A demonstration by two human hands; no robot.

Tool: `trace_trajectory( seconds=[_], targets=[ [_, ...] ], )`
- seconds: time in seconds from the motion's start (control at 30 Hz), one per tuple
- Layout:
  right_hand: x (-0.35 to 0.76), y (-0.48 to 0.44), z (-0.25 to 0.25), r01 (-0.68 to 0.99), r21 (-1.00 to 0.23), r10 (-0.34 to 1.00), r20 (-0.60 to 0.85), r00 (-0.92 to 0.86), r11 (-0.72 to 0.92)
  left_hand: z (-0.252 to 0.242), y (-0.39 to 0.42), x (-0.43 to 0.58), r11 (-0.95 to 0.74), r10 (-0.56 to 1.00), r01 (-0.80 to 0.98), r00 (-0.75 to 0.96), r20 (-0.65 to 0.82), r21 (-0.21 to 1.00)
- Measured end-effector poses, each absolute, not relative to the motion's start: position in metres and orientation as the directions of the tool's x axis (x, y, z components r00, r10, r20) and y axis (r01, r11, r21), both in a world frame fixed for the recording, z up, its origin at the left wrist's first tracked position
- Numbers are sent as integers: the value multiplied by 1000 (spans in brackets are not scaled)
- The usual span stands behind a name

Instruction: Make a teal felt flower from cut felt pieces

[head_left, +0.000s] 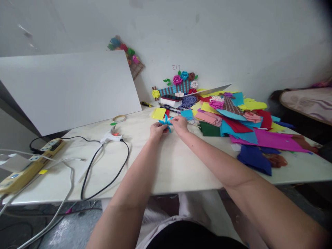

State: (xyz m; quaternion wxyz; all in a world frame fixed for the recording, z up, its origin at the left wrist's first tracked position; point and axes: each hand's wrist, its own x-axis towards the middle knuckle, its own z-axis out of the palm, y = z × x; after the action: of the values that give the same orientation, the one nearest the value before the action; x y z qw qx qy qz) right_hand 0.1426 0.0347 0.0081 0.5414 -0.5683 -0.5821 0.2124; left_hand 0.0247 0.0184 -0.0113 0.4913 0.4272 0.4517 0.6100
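Note:
Both of my hands meet over the middle of the table, around a blue paper flower with narrow pointed petals. My left hand is closed on its lower left side. From the right, my right hand pinches a petal near the top. The fingertips partly hide the flower's centre. Just beyond it lie yellow paper squares and a light blue paper piece.
A glue gun with a black cord rests at left, near a yellow power strip and a tape roll. Coloured crepe paper is piled at right. A white board leans on the wall; a utility knife lies beside it.

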Motion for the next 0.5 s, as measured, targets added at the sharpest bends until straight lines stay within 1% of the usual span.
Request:
trace_trajectory(
  seconds=[0.13,0.33,0.5],
  targets=[
    [139,28,11,478,-839,897,393,201,261,-10,17,25,-98,984,-226,-167,61,969],
    [136,32,5,484,-829,904,398,156,281,-7,14,26,-93,982,-240,-185,48,966],
    [137,33,5,509,-798,885,446,135,324,-8,16,26,-103,979,-269,-198,50,958]
  ],
)
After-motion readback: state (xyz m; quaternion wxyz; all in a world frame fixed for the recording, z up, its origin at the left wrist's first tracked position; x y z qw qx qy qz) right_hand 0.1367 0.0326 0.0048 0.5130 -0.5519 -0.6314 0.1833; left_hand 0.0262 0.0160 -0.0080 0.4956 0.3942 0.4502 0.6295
